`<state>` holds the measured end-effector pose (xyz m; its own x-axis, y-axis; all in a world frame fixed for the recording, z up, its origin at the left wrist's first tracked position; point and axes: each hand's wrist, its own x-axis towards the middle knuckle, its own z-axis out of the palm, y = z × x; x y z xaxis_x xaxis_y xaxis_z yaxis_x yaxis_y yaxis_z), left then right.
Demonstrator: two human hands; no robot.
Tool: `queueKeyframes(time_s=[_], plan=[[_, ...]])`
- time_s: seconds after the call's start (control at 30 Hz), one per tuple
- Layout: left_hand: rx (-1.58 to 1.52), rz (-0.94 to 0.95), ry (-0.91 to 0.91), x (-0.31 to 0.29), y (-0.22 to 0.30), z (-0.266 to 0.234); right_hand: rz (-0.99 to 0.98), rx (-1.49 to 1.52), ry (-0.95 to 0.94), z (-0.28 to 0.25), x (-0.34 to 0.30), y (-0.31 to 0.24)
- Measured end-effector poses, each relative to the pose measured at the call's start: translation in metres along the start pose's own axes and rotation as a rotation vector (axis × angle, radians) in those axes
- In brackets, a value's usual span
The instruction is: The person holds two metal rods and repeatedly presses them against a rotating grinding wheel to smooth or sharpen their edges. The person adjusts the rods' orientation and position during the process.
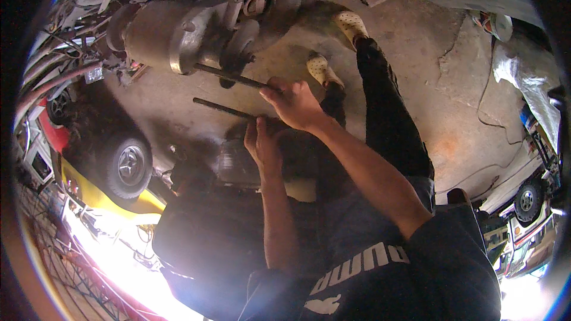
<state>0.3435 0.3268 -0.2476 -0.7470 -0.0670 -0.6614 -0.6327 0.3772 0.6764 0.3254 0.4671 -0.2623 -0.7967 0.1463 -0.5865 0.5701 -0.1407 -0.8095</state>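
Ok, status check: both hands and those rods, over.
Right hand gripping upper rod that enters the metal housing. Left hand at lower rod, grip unclear. Nothing blocking.

upper rod (229, 75) juts right from the metal housing (169, 35); lower rod (223, 108) lies just below it.

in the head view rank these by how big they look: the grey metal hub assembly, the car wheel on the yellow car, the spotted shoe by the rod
1. grey metal hub assembly, clearly the largest.
2. car wheel on the yellow car.
3. spotted shoe, the smallest.
The fisheye view and differing distances from the camera skew these, so true sizes may differ.
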Motion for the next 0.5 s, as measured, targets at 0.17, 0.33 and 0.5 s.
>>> queueKeyframes(time_s=[0.17,0.33,0.5], plan=[[-0.066,-0.04,0.166,-0.021,-0.003,-0.016,0.082,0.056,-0.11,0.008,0.003,0.013],[-0.084,0.054,0.226,-0.037,-0.001,-0.02,0.096,0.198,-0.124,0.028,-0.001,0.044],[0.064,0.007,0.423,-0.038,0.003,-0.018,0.139,0.298,-0.126,0.051,-0.001,0.069]])
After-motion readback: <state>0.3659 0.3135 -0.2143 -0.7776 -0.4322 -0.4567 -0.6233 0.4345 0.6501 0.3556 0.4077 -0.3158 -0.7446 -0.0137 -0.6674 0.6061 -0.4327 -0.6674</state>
